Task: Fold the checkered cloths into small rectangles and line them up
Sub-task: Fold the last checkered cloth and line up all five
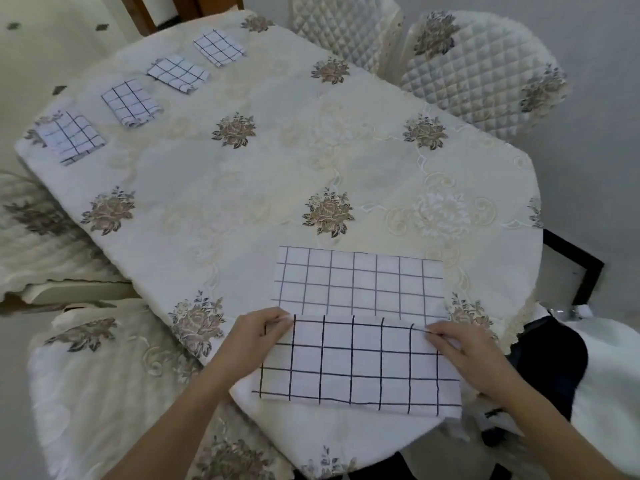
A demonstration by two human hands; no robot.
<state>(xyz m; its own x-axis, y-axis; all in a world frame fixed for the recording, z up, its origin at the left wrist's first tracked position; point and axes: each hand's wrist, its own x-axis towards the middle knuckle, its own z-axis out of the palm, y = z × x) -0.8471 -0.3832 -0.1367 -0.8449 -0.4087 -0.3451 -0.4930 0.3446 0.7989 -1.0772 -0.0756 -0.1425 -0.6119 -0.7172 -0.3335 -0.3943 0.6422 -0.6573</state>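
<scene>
Checkered cloth is lying at the near edge of the worktop, a little right of centre, with its near part hanging slightly over the rim; its near half, showing bold dark lines, is lying folded over onto itself, while the far half is lying flat and showing a paler grid. Both hands are gripping the far edge of the folded layer; the left hand is pinching its left corner between thumb and curled fingers; the right hand is pinching its right corner in the same way, with the palm resting on the fabric. Four folded cloths are sitting as small rectangles in a slanting row along the far left side of the worktop, each apart from the next, well away from the hands. A cream tablecloth with embroidered flowers is covering the worktop; quilted chairs are standing at the far right.
</scene>
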